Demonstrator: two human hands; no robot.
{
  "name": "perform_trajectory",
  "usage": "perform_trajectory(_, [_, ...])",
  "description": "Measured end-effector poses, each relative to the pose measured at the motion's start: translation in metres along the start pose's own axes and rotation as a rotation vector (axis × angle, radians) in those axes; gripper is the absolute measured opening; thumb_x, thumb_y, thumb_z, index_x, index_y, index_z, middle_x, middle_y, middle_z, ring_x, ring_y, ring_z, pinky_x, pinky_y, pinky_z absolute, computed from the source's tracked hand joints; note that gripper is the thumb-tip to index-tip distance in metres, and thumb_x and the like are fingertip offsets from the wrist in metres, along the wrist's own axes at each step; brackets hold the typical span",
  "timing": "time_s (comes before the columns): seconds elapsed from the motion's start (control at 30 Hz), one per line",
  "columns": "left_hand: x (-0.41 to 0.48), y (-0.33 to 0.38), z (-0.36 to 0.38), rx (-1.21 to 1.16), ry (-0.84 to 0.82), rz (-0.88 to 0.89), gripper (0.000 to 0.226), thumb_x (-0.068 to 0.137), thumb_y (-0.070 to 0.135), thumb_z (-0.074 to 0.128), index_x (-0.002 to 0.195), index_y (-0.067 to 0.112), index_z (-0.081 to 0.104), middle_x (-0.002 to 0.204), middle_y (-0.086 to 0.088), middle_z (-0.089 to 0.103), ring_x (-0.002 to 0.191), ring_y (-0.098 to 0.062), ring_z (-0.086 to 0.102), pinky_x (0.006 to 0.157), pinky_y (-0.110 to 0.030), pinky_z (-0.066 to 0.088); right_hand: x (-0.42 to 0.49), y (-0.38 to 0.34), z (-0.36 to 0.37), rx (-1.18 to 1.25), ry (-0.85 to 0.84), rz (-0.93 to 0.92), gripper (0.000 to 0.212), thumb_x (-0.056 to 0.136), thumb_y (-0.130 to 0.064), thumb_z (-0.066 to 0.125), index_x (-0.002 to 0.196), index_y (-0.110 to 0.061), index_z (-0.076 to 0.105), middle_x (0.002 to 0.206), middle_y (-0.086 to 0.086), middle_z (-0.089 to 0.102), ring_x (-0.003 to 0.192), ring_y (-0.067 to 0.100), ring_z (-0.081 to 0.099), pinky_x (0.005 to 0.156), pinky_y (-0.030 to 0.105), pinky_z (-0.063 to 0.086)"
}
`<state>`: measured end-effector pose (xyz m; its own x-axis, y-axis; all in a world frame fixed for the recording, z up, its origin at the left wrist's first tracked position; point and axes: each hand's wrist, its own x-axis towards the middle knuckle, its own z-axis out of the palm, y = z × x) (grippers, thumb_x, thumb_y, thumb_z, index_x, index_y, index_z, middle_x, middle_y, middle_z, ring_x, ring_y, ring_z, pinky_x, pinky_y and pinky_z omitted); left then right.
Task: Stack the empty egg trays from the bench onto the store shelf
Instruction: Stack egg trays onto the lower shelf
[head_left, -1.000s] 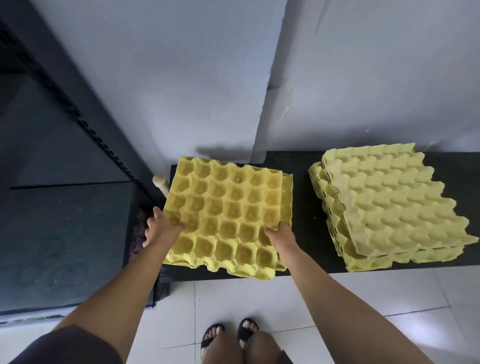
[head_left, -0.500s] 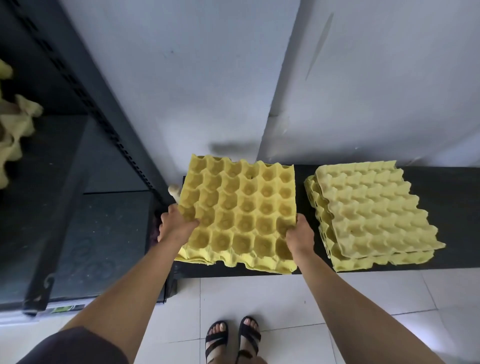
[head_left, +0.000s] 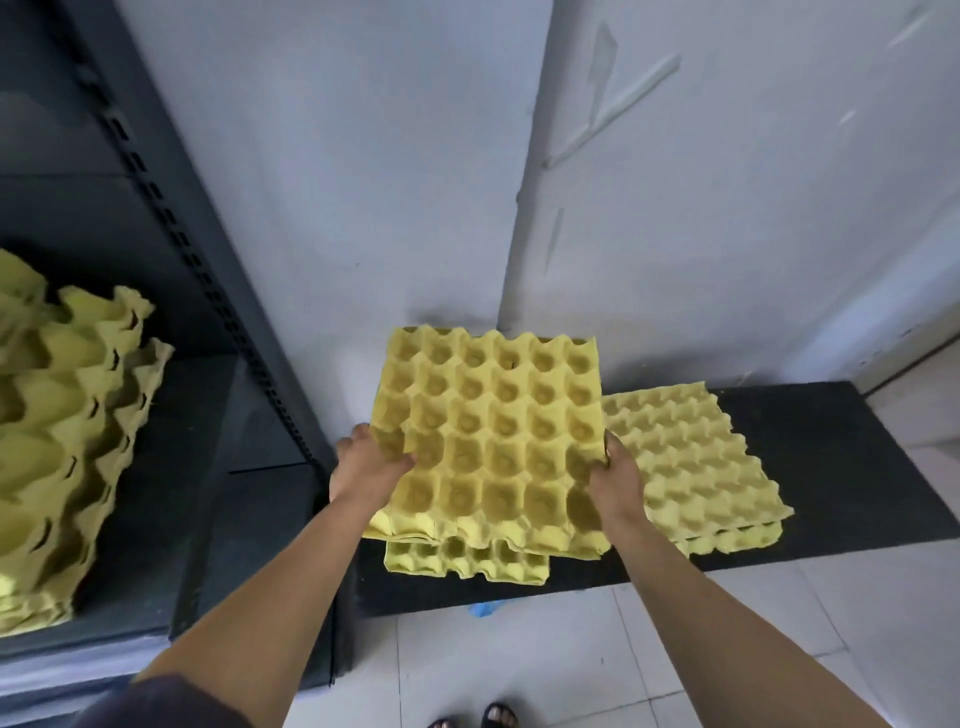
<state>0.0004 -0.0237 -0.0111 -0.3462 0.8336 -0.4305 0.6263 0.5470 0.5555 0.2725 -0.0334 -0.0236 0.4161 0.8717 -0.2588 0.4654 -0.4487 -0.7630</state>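
Pinching opposite edges, left hand (head_left: 366, 462) and right hand (head_left: 615, 478) hold nested yellow moulded-pulp egg trays (head_left: 493, 436), cups empty, above a black bench (head_left: 841, 467); another stack (head_left: 62, 426) fills the dark shelf (head_left: 171, 519)

Yellow dimpled egg trays (head_left: 491, 441), black bench (head_left: 831, 467), dark grey shelf (head_left: 171, 467), white tiled floor (head_left: 727, 649).

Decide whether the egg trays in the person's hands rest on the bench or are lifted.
Lifted: left hand and right hand grip the trays above a lower tray on the bench.
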Motion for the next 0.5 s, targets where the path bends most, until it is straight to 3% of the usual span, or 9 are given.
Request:
perform_trajectory(0.13, [-0.018,0.022,-0.025,0.029,0.032,0.068,0.076,0.079,0.043,0.068,0.136,0.011,0.029,0.131,-0.012,0.040,0.104,-0.033,0.055,0.070,-0.035,0.038,-0.014,-0.020,-0.024,0.076,0.036,-0.029,0.056,0.087,0.004,0.036,0.133,-0.023,0.050,0.109,-0.005,0.059,0.104,0.020,0.055,0.089,0.029,0.043])
perform_trajectory(0.27, [-0.036,0.036,-0.045,0.004,0.064,0.120,0.075,0.078,0.044,0.067,0.135,0.012,0.030,0.130,-0.010,0.042,0.104,-0.030,0.056,0.072,-0.036,0.040,-0.024,-0.036,-0.042,0.132,0.049,-0.044,0.052,0.088,0.004,0.036,0.131,-0.021,0.053,0.119,0.002,0.062,0.110,0.025,0.056,0.098,0.040,0.045])
perform_trajectory(0.43, [-0.060,0.037,-0.066,-0.052,0.107,0.147,0.077,0.080,0.042,0.067,0.138,0.011,0.028,0.133,-0.012,0.038,0.100,-0.029,0.054,0.072,-0.037,0.043,-0.042,-0.053,-0.055,0.213,0.019,-0.061,0.052,0.089,0.004,0.036,0.129,-0.023,0.055,0.118,0.000,0.063,0.110,0.022,0.057,0.099,0.041,0.046])
perform_trajectory(0.5, [-0.071,0.035,-0.071,-0.090,0.127,0.134,0.077,0.080,0.041,0.067,0.139,0.011,0.028,0.134,-0.014,0.035,0.110,-0.034,0.051,0.083,-0.043,0.046,-0.053,-0.059,-0.059,0.243,-0.005,-0.078,0.052,0.088,0.003,0.036,0.128,-0.024,0.055,0.117,-0.001,0.063,0.110,0.022,0.057,0.098,0.040,0.046])
